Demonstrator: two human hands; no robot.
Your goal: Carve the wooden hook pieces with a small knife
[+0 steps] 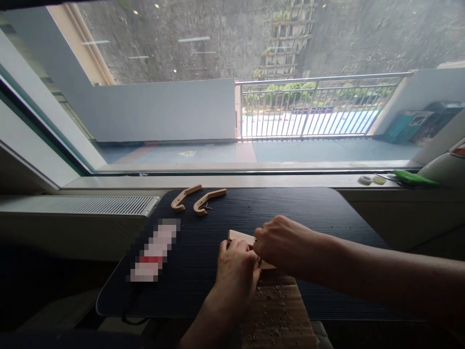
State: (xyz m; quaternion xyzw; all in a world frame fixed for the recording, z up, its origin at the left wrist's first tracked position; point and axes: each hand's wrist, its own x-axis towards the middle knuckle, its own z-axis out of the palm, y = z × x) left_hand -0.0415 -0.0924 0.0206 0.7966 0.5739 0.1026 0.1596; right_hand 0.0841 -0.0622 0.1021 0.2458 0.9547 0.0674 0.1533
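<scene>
My left hand (pixel 238 266) is closed round a pale wooden piece (pixel 240 236), pressing it down at the near middle of the dark table. My right hand (pixel 279 238) is curled into a pinch on top of the same piece. Whatever sits inside those right fingers is hidden. Another bit of light wood (pixel 268 266) shows under the right wrist. Below both hands lies a strip of brown cardboard (pixel 279 312), pitted with many small holes. Two wooden hooks (pixel 186 197) rest at the far left, one with what looks like a small screw (pixel 208 206) beside it.
The black ribbed table (pixel 301 208) stands against a window sill (pixel 254 181). A blurred-out pale oblong (pixel 154 252) lies on its left side, with a dark cord below. Tape rolls (pixel 365 180) and a green cloth-like item (pixel 414 178) sit on the sill. A radiator (pixel 78 206) is at left.
</scene>
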